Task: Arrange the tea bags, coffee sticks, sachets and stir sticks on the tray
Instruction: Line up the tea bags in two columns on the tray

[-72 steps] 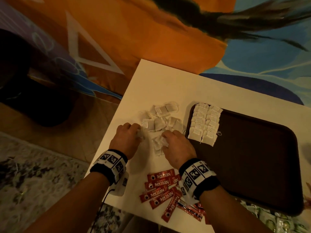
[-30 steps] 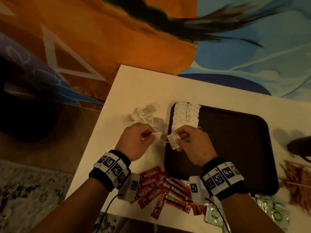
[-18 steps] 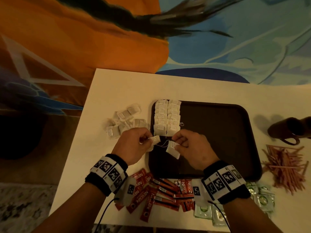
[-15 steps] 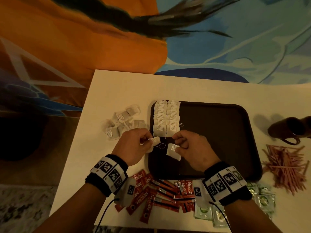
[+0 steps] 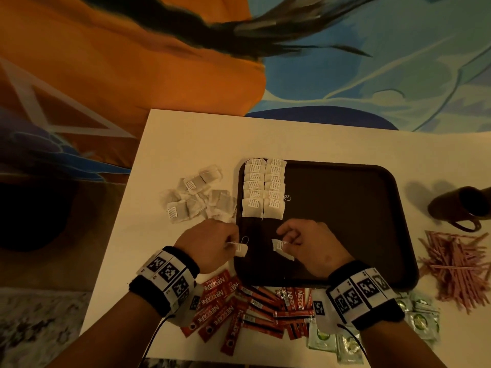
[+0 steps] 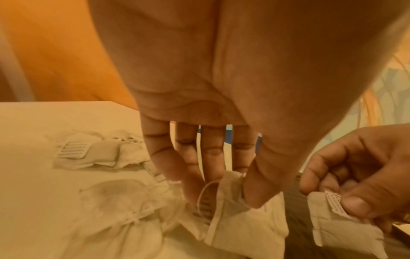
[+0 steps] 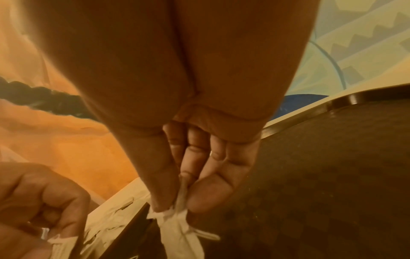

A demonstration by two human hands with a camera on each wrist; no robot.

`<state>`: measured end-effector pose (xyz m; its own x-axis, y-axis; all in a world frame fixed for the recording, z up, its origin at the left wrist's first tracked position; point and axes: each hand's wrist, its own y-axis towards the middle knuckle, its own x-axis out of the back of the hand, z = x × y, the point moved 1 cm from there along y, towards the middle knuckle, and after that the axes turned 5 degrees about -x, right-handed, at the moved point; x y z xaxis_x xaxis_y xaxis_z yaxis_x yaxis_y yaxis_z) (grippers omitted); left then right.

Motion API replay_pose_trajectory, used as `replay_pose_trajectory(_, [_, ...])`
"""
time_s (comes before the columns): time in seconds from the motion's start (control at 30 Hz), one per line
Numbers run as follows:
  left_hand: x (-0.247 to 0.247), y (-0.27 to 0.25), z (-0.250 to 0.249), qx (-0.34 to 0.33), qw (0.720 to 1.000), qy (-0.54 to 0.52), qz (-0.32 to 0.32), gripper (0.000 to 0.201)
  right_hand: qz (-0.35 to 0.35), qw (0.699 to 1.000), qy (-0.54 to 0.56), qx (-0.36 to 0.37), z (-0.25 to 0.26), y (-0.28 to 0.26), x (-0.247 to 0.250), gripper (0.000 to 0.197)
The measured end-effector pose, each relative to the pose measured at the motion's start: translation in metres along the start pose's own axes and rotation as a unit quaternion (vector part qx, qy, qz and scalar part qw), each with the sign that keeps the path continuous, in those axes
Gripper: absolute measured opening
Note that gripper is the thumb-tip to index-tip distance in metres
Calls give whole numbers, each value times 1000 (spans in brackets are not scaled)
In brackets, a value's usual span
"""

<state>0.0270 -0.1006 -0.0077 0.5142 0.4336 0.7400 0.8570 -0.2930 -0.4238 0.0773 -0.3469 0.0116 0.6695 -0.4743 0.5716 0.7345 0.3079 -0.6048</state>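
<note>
A dark brown tray (image 5: 345, 224) lies on the white table (image 5: 202, 134). Two neat columns of white tea bags (image 5: 264, 187) fill its far left corner. My left hand (image 5: 212, 241) pinches one tea bag (image 5: 240, 249) over the tray's left rim; the left wrist view shows the bag (image 6: 233, 192) between thumb and fingers. My right hand (image 5: 308, 243) pinches a second tea bag (image 5: 281, 248) above the tray floor, seen as a crumpled bag (image 7: 179, 220) in the right wrist view. Loose tea bags (image 5: 196, 195) lie left of the tray.
Red coffee sticks (image 5: 239, 304) are scattered along the table's near edge. Green sachets (image 5: 419, 314) lie at the near right. A heap of pink stir sticks (image 5: 457, 266) and a dark mug (image 5: 462, 205) sit to the right of the tray.
Both hands picked tea bags from the loose pile and brought them over the tray. They have since drawn apart and towards me, each with its own bag.
</note>
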Motion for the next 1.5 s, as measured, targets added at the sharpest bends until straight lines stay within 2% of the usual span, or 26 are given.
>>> replay_pose_trajectory(0.13, [7,-4,4,15,1000,-6,-8,5,-12,1000,2,3,0,4,-5,22])
replay_pose_trajectory(0.27, [11,4,-3,-21,998,-51,-25,2,-1,1000,-12,6,2,5,-4,18])
replay_pose_trajectory(0.37, [11,12,-15,-47,995,-90,19,6,57,998,-34,6,3,4,0,17])
replay_pose_trajectory(0.43, [7,20,-21,-52,993,-101,29,7,65,997,-40,2,1,7,0,18])
replay_pose_trajectory(0.63, [1,53,-24,-16,996,-81,-39,11,-35,999,-15,-14,-7,35,-5,28])
replay_pose_trajectory(0.83, [5,69,-16,8,996,-39,-76,6,-106,994,9,-7,-4,53,-2,24])
replay_pose_trajectory(0.93, [4,70,-10,23,996,-32,-85,13,-115,993,16,-11,-2,58,-2,21])
replay_pose_trajectory(1.2, [-1,73,-8,25,988,-31,-147,8,-149,989,20,5,5,68,-5,19])
replay_pose_trajectory(1.4, [-2,73,-8,3,977,-13,-211,15,-195,981,-24,3,7,69,-6,27])
replay_pose_trajectory(1.5, [-7,66,-8,-17,976,8,-216,18,-203,979,-25,-19,5,65,-4,28])
